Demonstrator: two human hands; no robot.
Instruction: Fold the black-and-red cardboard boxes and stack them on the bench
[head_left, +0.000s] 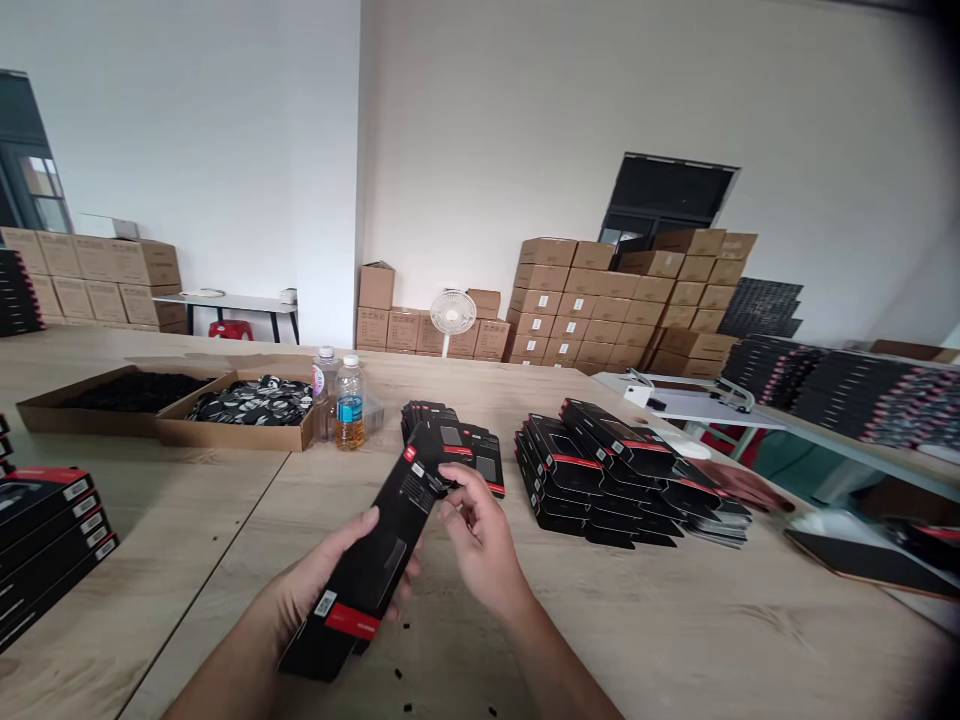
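A black cardboard box (386, 520) with a red band is held tilted above the table, its flaps showing at the near end. My left hand (330, 560) is wrapped round it, thumb on top and fingertips showing at the far side. At the box's upper end is my right hand (480, 535), fingers bent, the index finger touching the edge; whether it pinches a flap I cannot make out. Behind the box lie flat black boxes (480, 465) in a small pile. To the right stand stacks of folded black boxes (577, 470).
Two shallow cartons (232, 435) hold dark pieces at the left, beside two plastic bottles (350, 400). Finished-looking black boxes (56, 520) are stacked at the left edge. Small black bits (398, 673) lie on the wooden table (675, 630). Brown cartons and a white fan (453, 312) stand behind.
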